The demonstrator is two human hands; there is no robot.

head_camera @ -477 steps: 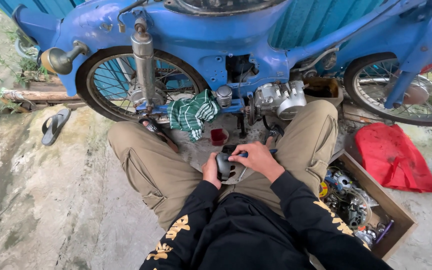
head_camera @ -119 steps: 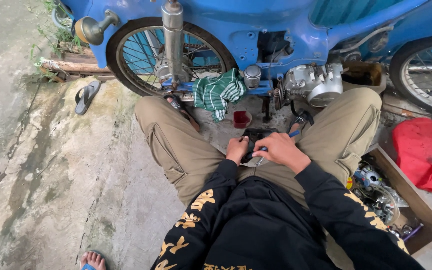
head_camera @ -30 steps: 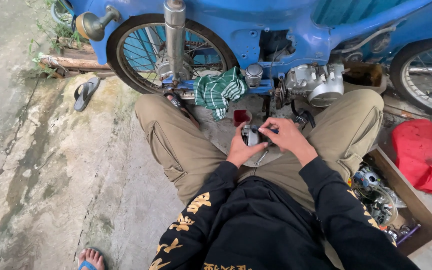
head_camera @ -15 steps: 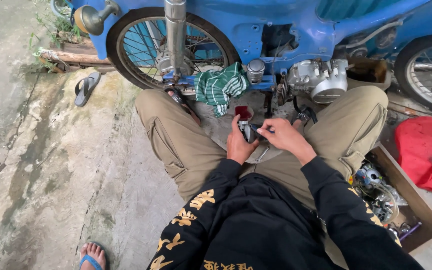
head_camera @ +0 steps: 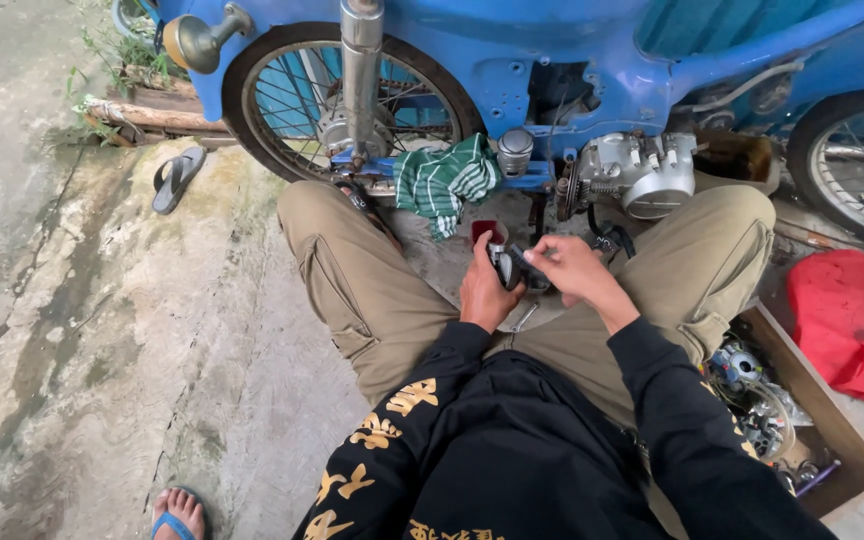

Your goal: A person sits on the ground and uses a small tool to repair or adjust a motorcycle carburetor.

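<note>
Gripping a small dark metal part [head_camera: 508, 265], left hand [head_camera: 484, 292] is wrapped round it from below; right hand [head_camera: 569, 270] pinches its top, fingers closed. Red cup [head_camera: 485, 232] just beyond, rag [head_camera: 442, 180] farther left, engine [head_camera: 632, 172] ahead-right. Fiddling step; finer finger work seems needed.

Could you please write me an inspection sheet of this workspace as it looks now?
Surface: stained, cracked concrete floor.
Job's things: small dark metal part held between the knees.
Clutter: green striped rag; red cloth; wooden box of parts; loose sandal.
Grips: left hand cups the part; right hand pinches its top.
Cables: nothing seen.
Surroundings: blue motorcycle with exposed engine; another person's sandalled foot.
</note>
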